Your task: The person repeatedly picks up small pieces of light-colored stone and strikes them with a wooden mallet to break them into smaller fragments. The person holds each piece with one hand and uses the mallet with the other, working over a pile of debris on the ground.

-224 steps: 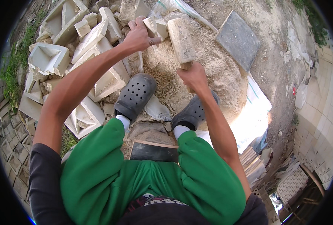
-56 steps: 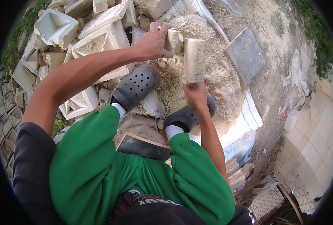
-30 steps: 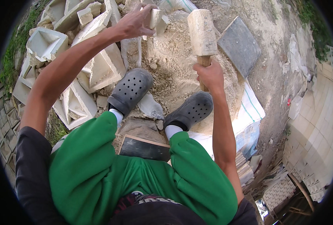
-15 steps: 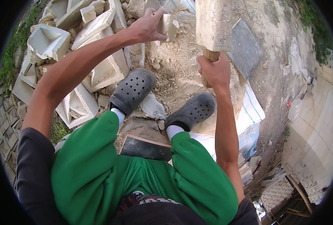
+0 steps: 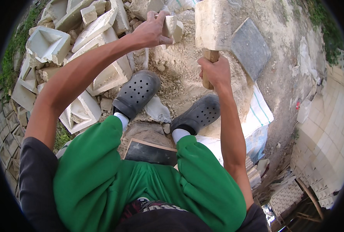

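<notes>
My left hand point(image 5: 150, 33) grips a pale stone chunk point(image 5: 172, 28) held over a mound of sandy rubble point(image 5: 179, 73). My right hand point(image 5: 214, 71) is closed around the wooden handle of a big pale block-headed mallet point(image 5: 212, 23), raised upright just right of the chunk. I sit with green trousers and grey perforated clogs point(image 5: 135, 92) planted on the rubble, the right clog point(image 5: 197, 115) below the mallet hand.
Broken pale moulded stone blocks point(image 5: 83, 77) pile up at the left. A grey square slab point(image 5: 251, 48) lies at the upper right. A white woven sack point(image 5: 257, 116) lies at the right, and a dark-edged board point(image 5: 150, 151) rests between my legs.
The mallet has swung up from low beside the chunk to a raised position, then come slightly lower. My left hand has kept its hold on the stone chunk.
</notes>
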Demonstrator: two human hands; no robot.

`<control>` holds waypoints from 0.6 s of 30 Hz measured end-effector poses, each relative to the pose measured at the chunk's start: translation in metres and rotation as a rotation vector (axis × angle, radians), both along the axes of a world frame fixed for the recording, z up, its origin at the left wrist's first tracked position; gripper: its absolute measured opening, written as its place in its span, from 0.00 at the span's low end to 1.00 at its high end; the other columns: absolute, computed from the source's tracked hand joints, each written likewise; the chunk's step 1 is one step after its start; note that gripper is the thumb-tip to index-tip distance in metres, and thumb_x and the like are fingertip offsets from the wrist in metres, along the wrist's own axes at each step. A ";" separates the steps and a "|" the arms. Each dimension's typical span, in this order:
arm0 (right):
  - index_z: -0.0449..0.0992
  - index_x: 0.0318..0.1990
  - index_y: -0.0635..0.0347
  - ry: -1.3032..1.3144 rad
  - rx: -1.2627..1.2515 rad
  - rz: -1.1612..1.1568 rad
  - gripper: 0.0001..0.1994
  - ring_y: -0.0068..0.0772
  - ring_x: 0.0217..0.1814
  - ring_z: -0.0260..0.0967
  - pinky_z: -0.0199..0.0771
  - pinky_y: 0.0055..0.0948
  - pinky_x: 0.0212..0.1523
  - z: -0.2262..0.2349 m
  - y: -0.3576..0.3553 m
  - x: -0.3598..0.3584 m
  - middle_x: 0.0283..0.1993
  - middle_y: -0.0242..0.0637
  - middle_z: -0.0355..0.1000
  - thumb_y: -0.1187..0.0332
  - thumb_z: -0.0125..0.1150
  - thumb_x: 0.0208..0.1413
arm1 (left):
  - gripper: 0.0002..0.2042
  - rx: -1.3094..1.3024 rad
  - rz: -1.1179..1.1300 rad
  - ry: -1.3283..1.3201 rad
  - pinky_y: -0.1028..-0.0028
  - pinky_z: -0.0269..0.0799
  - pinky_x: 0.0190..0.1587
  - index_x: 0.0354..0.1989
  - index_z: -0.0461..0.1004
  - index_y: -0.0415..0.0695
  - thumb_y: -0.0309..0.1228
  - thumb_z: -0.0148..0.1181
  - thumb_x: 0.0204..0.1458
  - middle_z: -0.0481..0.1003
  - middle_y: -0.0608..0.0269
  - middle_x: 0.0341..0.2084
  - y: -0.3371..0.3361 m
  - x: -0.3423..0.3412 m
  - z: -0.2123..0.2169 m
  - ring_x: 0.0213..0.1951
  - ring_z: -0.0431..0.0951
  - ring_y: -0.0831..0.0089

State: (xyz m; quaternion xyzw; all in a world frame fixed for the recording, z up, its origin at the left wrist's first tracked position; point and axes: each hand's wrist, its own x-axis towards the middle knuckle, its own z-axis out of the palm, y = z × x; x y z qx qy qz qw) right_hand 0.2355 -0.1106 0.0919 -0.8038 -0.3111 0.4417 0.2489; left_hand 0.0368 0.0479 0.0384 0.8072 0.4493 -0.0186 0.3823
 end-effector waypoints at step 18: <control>0.79 0.38 0.70 -0.016 0.170 -0.072 0.16 0.30 0.23 0.79 0.78 0.32 0.29 0.033 0.010 0.011 0.25 0.40 0.78 0.64 0.66 0.47 | 0.48 0.075 -0.042 0.018 0.56 0.73 0.60 0.70 0.49 0.45 0.43 0.74 0.43 0.59 0.34 0.57 0.001 -0.005 -0.002 0.52 0.76 0.36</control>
